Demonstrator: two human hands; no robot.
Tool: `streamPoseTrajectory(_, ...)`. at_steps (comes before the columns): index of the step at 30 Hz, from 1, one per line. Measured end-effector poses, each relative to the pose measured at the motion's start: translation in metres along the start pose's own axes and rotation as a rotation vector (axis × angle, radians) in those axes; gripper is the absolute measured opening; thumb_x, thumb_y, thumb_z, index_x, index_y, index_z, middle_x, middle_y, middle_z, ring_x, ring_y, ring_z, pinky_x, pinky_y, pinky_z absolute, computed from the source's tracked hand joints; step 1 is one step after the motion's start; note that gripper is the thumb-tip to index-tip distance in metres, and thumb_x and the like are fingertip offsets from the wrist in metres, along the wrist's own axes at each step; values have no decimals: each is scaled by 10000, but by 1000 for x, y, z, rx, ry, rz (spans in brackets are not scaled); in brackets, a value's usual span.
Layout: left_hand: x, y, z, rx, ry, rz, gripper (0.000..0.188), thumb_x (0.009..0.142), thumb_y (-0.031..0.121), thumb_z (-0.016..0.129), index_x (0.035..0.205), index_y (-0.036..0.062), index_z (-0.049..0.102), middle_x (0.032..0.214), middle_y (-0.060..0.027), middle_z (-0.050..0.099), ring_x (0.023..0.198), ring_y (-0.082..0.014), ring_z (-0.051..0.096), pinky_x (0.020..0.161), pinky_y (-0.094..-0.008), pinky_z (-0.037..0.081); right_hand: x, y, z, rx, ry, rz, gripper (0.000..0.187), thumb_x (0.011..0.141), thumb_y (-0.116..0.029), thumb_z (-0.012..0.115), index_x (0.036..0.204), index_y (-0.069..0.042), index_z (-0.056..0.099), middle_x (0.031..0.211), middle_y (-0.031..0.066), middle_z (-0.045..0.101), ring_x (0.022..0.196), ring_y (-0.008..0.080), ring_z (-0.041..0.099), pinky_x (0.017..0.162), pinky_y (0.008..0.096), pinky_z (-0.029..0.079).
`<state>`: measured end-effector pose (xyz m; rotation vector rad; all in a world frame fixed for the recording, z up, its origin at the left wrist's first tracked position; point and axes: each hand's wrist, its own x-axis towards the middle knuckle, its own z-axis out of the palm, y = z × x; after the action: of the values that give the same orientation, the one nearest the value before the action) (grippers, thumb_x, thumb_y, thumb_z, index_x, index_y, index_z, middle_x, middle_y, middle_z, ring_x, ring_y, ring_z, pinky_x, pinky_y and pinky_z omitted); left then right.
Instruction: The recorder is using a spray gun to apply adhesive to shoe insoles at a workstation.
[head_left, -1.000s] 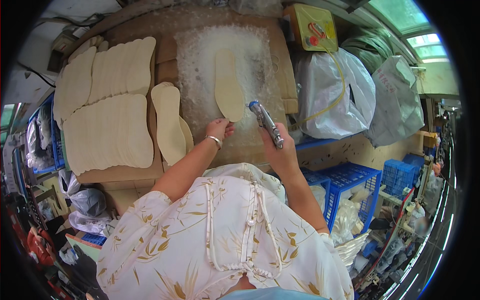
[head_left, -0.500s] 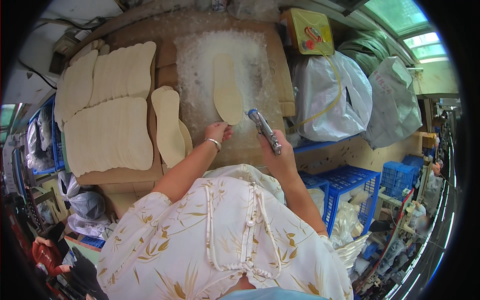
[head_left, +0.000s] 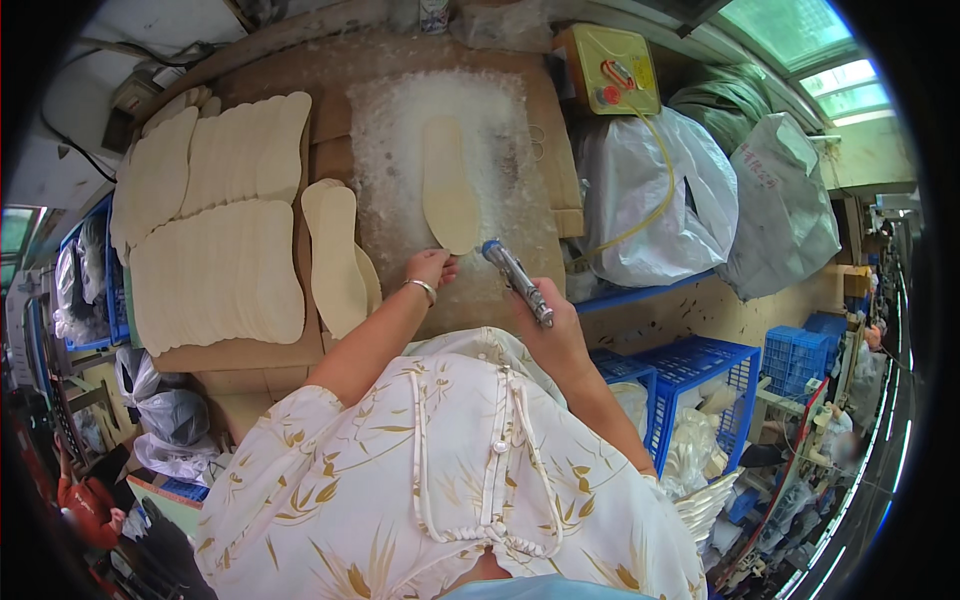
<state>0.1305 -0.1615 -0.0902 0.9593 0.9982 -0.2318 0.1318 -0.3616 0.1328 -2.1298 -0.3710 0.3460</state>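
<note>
A single pale insole (head_left: pixel 448 185) lies lengthwise on a white, glue-crusted patch of the cardboard worktop (head_left: pixel 520 130). My left hand (head_left: pixel 430 268), with a bracelet at the wrist, pinches the near end of that insole. My right hand (head_left: pixel 548 325) is closed around a metal spray gun (head_left: pixel 516 278) whose blue-tipped nozzle points at the insole's near end, just right of my left hand.
Two stacked insoles (head_left: pixel 337 258) lie left of the white patch, with fanned rows of several more insoles (head_left: pixel 215 260) further left. A yellow box (head_left: pixel 605 70) with a hose sits at the back right, beside full plastic bags (head_left: pixel 660 195). Blue crates (head_left: pixel 690 390) stand at the lower right.
The spray gun's nozzle has stayed near the insole's near end, shifting slightly. My left hand keeps its hold on the insole.
</note>
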Motion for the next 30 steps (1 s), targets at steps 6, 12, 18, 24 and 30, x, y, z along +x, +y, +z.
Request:
streamPoseTrajectory(6, 5, -2, -3, 10, -9, 4, 173, 900, 171, 609, 979, 19, 627, 863, -77, 673, 656, -148, 647, 526, -252, 534, -7, -5, -6, 2, -29, 47, 197, 881, -177, 660, 970, -37, 554, 692, 171, 595, 603, 334, 582, 564, 365, 458)
streamPoseTrajectory(12, 1, 0, 0, 12, 0, 1, 184, 904, 178, 608, 987, 15, 621, 868, -80, 674, 663, -150, 652, 525, -253, 534, -7, 3, -9, -7, 0, 53, 185, 880, -168, 658, 955, -39, 549, 697, 175, 595, 607, 338, 584, 564, 366, 455)
streamPoseTrajectory(18, -1, 1, 1, 19, -16, 7, 190, 905, 177, 602, 992, 10, 620, 871, -80, 673, 659, -149, 647, 528, -255, 535, -13, 3, -8, 16, -14, 28, 190, 877, -173, 662, 963, -43, 554, 696, 176, 594, 611, 351, 578, 566, 372, 455)
streamPoseTrajectory(24, 1, -1, -3, 12, -20, 13, 198, 905, 169, 595, 1013, 4, 619, 888, -84, 669, 674, -156, 647, 541, -257, 537, -20, 0, -11, -4, -38, 79, 198, 874, -179, 667, 963, -42, 557, 690, 172, 595, 611, 353, 580, 563, 375, 454)
streamPoseTrajectory(30, -10, 1, 1, -47, -41, -6, 228, 912, 130, 566, 1100, 3, 585, 959, -98, 660, 758, -182, 655, 622, -291, 552, -21, 15, -14, -5, 1, 92, 201, 874, -184, 670, 964, -42, 559, 694, 174, 602, 629, 364, 592, 562, 382, 454)
